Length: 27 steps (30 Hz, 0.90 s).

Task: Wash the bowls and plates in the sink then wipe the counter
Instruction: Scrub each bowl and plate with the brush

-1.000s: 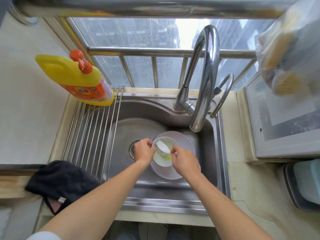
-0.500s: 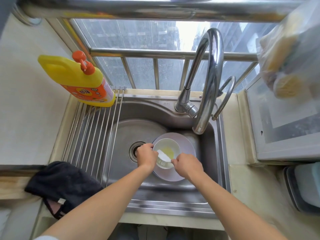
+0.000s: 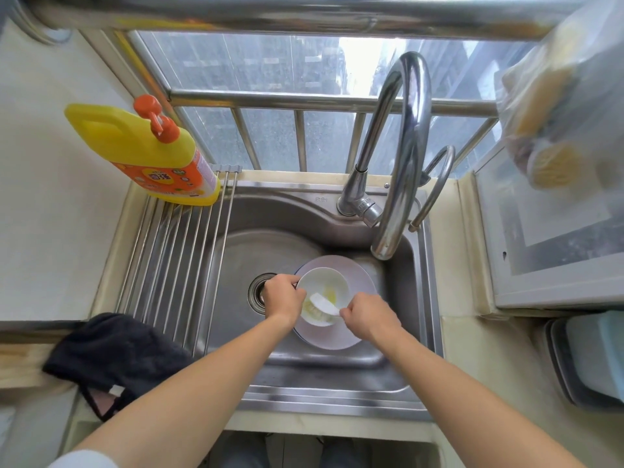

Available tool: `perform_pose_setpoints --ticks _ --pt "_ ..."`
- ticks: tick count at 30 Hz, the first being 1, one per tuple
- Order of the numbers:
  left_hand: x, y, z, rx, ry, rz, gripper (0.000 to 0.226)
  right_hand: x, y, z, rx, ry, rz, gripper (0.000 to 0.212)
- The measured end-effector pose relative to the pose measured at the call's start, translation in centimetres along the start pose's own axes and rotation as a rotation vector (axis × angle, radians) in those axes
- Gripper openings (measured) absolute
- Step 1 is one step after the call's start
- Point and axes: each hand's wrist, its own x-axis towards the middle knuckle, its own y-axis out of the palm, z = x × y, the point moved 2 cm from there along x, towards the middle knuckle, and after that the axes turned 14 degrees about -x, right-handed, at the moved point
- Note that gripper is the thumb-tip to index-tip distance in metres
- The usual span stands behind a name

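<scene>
Since a second ago, my right hand [image 3: 366, 315] has swept its white scrubbing brush [image 3: 325, 304] from the bowl's middle down to its near rim, fingers clenched round the handle. I see my left hand [image 3: 283, 296] pinching the left rim of the white bowl [image 3: 324, 295], which sits on a plate [image 3: 337, 336] in the steel sink [image 3: 304, 373]. Farther back, the tap [image 3: 401, 157] arches over it, and a yellow detergent bottle [image 3: 148, 153] stands at the rack's far end
</scene>
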Motion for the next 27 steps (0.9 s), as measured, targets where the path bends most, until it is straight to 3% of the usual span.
perform_pose_setpoints --ticks 3,5,7,11,13,17,19,22,27 --pt "0.1 0.1 0.1 0.015 0.069 0.025 0.005 -1.1 -1.6 -0.4 -0.427 -0.077 -0.254 0.022" --pt "0.0 0.1 -0.1 0.009 0.085 0.027 0.004 -1.8 -1.2 0.5 -0.540 -0.153 -0.289 0.028" --pt "0.0 0.1 -0.2 0.009 0.078 0.015 0.004 -2.4 0.0 1.6 -0.453 -0.137 -0.198 0.030" --pt "0.1 0.1 -0.1 0.012 0.032 0.000 0.005 -1.3 1.2 1.8 0.040 0.021 0.030 0.026" --pt "0.0 -0.1 -0.3 0.045 0.051 0.018 0.006 -0.6 0.9 1.1 0.132 0.068 0.071 0.025" --pt "-0.2 -0.4 -0.9 0.102 0.116 0.064 0.023 -1.7 -1.7 0.4 -0.466 -0.094 -0.231 0.024" --pt "-0.1 -0.5 -1.0 0.111 0.120 0.072 0.023 -2.2 -1.2 1.1 -0.540 -0.172 -0.277 0.029" --pt "0.0 -0.5 -1.0 0.109 0.087 0.059 0.013 -2.5 0.3 2.1 -0.377 -0.114 -0.156 0.029" --pt "0.2 -0.7 -1.6 0.225 0.072 0.106 0.006 -0.7 0.7 1.3 0.321 0.094 0.187 0.027"
